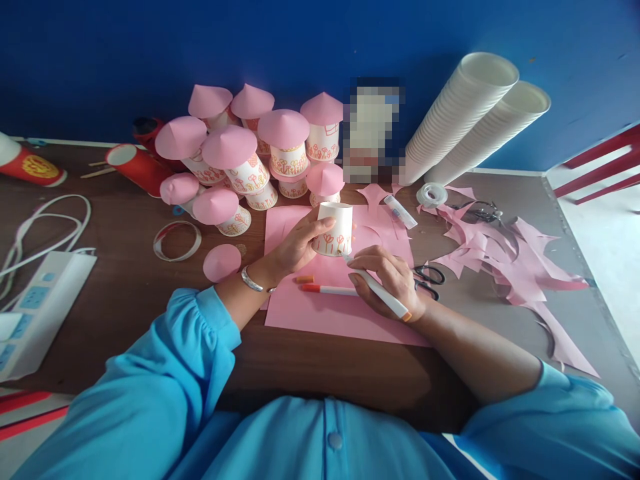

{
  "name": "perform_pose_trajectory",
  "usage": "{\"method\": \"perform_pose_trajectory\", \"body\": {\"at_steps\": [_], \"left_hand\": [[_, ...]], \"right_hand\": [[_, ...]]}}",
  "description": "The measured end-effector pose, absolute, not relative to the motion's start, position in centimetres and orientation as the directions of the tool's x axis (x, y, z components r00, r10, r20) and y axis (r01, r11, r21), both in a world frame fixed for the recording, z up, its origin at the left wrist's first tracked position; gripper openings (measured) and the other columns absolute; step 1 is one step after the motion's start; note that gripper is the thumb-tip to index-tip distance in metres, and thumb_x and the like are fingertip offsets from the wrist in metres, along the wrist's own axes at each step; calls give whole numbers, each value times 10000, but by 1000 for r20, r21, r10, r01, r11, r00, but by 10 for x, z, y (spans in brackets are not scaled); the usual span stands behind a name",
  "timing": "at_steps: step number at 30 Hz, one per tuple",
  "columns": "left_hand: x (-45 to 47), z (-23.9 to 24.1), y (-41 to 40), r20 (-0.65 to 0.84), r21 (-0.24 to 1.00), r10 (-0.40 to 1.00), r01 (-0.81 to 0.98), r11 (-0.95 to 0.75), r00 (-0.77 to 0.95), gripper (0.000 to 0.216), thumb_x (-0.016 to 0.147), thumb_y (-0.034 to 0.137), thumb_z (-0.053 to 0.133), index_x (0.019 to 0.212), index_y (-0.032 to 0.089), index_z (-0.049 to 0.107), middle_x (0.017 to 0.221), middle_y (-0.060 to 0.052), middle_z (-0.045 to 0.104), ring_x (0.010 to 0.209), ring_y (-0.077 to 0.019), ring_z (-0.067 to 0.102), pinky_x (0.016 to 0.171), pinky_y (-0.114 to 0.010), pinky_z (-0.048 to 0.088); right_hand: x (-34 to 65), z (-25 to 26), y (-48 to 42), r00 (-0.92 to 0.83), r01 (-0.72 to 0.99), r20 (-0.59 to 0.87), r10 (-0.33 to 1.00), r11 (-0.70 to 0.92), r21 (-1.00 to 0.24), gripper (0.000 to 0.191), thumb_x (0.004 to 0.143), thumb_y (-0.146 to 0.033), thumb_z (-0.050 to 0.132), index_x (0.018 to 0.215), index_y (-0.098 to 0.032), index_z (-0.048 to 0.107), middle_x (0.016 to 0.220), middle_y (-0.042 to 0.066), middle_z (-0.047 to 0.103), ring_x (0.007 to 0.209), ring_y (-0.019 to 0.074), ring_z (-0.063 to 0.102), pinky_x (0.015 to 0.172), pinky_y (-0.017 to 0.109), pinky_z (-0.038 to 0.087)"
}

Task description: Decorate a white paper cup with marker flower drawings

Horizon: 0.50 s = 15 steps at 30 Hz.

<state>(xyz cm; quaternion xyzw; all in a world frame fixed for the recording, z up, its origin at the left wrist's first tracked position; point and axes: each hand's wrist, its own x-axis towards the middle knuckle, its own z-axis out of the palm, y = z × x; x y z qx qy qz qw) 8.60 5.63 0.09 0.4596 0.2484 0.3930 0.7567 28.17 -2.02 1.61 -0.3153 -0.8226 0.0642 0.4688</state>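
Observation:
A white paper cup [335, 223] with red flowers drawn around its lower side is gripped in my left hand [300, 243], fingers wrapped round its left side. My right hand [387, 280] is closed on a white marker [383, 297] with an orange end, its tip at the cup's lower right edge. Under both hands lie pink paper sheets [310, 320]. A second marker [330, 290] with a red-orange cap rests on the paper, partly hidden by my right hand. A loose orange cap [305, 279] lies just left of it.
Several decorated cups with pink paper cones [230, 147] stand behind. Tall cup stacks [460, 120] lean at the back right. Scissors [429, 275], a tape roll [432, 195], a glue stick [400, 211] and pink scraps [520, 267] lie right; a power strip [45, 313] lies left.

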Motion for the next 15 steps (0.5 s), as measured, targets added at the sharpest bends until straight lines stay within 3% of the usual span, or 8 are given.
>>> {"method": "perform_pose_trajectory", "body": {"at_steps": [15], "left_hand": [[86,0,56,1,888,824,-380,260,567,453,935,516,693,1176,132,681,1169,-166,786,1155,-339,744,933,-438,604]], "right_hand": [[282,15,-20,-361,446,738,570,801,-400,189,979,-110,613,1130,-221,630,871,26,713,738,169,721,607,270,577]]}}
